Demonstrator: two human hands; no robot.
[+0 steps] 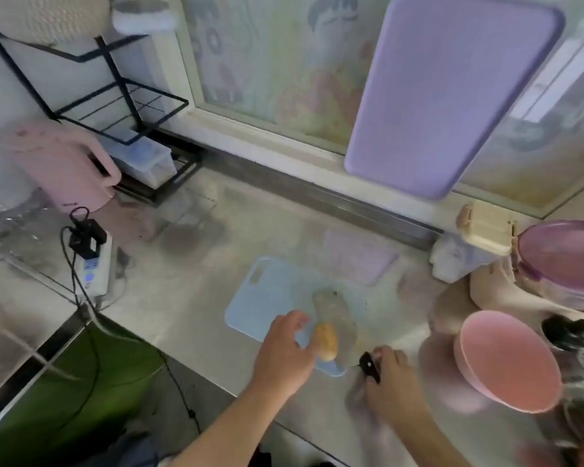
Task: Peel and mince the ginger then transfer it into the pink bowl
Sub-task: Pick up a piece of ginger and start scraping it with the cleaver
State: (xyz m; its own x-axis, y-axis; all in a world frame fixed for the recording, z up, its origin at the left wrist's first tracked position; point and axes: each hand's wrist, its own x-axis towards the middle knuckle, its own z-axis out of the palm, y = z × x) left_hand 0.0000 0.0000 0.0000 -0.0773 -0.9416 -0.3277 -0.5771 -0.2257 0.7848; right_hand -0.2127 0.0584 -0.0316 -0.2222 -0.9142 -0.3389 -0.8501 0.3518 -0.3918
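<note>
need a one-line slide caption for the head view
Left hand reaches for ginger on the blue cutting board; right hand grips the knife; pink bowl waits alongside.

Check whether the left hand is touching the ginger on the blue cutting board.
Cannot tell. In the head view the left hand reaches beside the ginger on the cutting board, but motion blur hides any contact or gap.
</note>
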